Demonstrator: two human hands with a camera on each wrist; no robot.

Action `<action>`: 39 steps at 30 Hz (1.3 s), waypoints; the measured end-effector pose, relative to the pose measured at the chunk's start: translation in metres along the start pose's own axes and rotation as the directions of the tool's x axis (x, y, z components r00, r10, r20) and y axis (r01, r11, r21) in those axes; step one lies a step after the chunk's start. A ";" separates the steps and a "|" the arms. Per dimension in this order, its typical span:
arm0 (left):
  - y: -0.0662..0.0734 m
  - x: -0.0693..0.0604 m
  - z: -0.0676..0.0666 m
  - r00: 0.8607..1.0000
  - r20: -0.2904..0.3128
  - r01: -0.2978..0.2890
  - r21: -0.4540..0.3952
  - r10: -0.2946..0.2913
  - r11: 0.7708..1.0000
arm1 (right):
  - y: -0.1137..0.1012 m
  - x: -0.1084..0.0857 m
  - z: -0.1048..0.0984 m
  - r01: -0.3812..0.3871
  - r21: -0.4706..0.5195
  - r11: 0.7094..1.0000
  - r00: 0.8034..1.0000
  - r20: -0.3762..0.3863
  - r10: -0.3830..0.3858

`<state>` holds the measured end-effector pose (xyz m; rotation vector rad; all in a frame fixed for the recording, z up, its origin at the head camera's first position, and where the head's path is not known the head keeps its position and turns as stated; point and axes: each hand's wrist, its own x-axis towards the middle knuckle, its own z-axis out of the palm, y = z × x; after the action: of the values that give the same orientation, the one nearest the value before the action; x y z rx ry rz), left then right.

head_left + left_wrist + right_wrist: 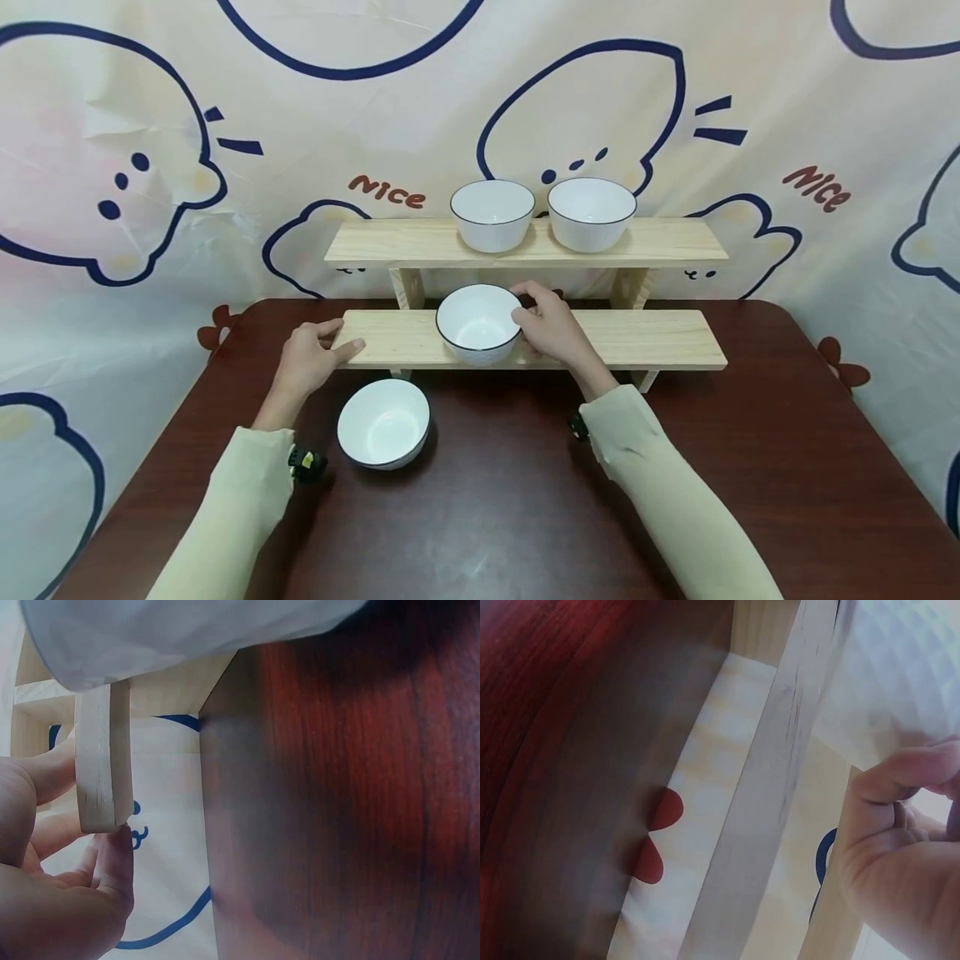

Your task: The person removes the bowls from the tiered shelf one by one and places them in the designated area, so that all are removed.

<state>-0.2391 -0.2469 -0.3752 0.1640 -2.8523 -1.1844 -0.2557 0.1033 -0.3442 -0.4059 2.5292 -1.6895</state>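
My right hand [552,327] pinches the right rim of a white bowl [478,321] with a dark rim, which sits on the lower board [637,337] of a two-tier wooden shelf. In the right wrist view, curled fingers [900,780] are beside the bowl's textured side [907,667]. At the lower board's left end, my left hand [306,357] grips the wood, thumb on top. The left wrist view has the board end [103,765] between thumb and fingers. A second white bowl [384,423] stands on the table in front of the shelf, near the left wrist.
Two more white bowls, left [492,215] and right [591,213], stand side by side on the upper board [390,242]. The shelf stands at the back of a dark brown table [480,517]. Behind it hangs a cartoon-printed cloth [420,125].
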 end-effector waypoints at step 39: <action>-0.001 -0.002 0.000 1.000 -0.007 -0.005 0.009 0.005 1.000 | -0.002 -0.049 0.010 0.059 0.017 0.998 0.962 0.265 -0.062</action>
<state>-0.2372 -0.2474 -0.3758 0.1608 -2.8511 -1.1675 -0.2059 0.1066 -0.3503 -0.6673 2.3368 -1.5462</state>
